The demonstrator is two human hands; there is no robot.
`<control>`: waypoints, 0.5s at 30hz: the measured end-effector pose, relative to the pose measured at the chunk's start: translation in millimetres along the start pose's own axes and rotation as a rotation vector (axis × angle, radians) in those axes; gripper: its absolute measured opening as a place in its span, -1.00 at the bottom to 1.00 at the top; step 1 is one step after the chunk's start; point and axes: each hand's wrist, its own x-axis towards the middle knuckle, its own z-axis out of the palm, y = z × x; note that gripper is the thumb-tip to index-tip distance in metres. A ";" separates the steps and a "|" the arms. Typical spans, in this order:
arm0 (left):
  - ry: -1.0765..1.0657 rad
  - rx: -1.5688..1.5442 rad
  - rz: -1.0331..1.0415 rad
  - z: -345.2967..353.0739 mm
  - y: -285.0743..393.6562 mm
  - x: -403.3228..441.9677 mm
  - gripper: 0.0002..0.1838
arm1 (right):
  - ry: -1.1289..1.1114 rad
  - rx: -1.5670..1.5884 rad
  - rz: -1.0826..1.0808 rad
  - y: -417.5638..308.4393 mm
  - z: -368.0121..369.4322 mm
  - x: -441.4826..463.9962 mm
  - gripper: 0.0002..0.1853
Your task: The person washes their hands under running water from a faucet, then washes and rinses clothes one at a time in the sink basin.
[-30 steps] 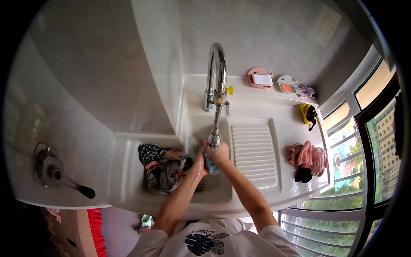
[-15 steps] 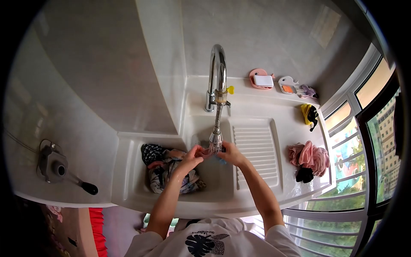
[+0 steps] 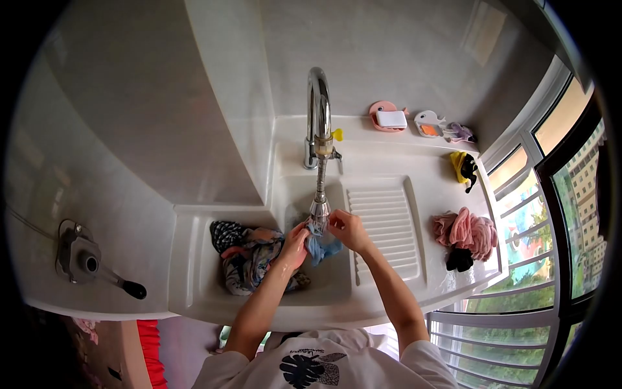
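Note:
A small wet blue cloth [image 3: 322,249] hangs in the sink basin under the running faucet [image 3: 318,110]. My left hand [image 3: 296,245] is closed on its upper left edge, just below the spout. On the other side of the water, my right hand [image 3: 348,229] has its fingers pinched together; what is between them is too small to make out. Left of my left forearm, a heap of dark patterned clothes [image 3: 249,256] lies in the basin.
A ribbed washboard [image 3: 385,227] is moulded into the counter right of the basin. Pink cloths [image 3: 466,232] with a black piece [image 3: 459,260] lie farther right, below a yellow and black bundle [image 3: 463,170]. Soap dishes [image 3: 389,118] line the back ledge. A lever fixture [image 3: 91,259] is on the left.
The blue cloth has come into fuller view below the spout, hanging from my left hand, which has turned more upright. My right hand has drawn its fingers into a pinch. The view has shifted slightly.

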 end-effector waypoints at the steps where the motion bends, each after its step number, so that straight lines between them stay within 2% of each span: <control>1: 0.002 -0.116 -0.046 0.6 -1.2 -3.6 -0.73 | -0.070 0.042 0.046 -2.4 -1.0 -2.2 -0.82; 2: 0.002 -0.117 -0.048 2.2 -2.7 -6.3 -0.73 | -0.069 0.041 0.047 -5.7 -0.7 -4.4 -0.82; 4: 0.019 0.020 0.017 7.8 -1.5 -10.9 -0.71 | -0.091 0.188 0.228 -28.1 2.0 -4.4 -0.76; 5: 0.019 0.022 0.017 3.8 -0.6 -11.1 -0.71 | -0.090 0.189 0.228 -24.7 8.9 -5.1 -0.76; 7: -0.114 -0.084 -0.140 -12.6 -0.9 -6.5 -0.72 | 0.003 -0.071 -0.122 -14.9 20.0 -8.0 -0.72; 8: -0.115 -0.084 -0.140 -18.9 -3.4 -2.9 -0.72 | -0.030 -0.057 -0.134 -12.4 19.5 -8.5 -0.70; 10: -0.267 -0.337 -0.191 -22.4 1.3 -1.0 -0.75 | -0.020 -0.071 -0.104 -2.7 18.5 -5.5 -0.71; 11: -0.262 -0.334 -0.188 -23.0 0.8 -3.0 -0.75 | -0.010 -0.085 -0.073 1.6 19.4 -4.2 -0.72; 13: 0.039 -0.103 0.076 7.0 17.8 -16.3 -0.75 | 0.024 0.019 -0.030 -4.9 14.6 -5.1 -0.76; 15: 0.074 -0.044 0.156 -9.1 11.5 -7.1 -0.76 | 0.062 0.120 0.018 -13.3 11.3 -6.9 -0.80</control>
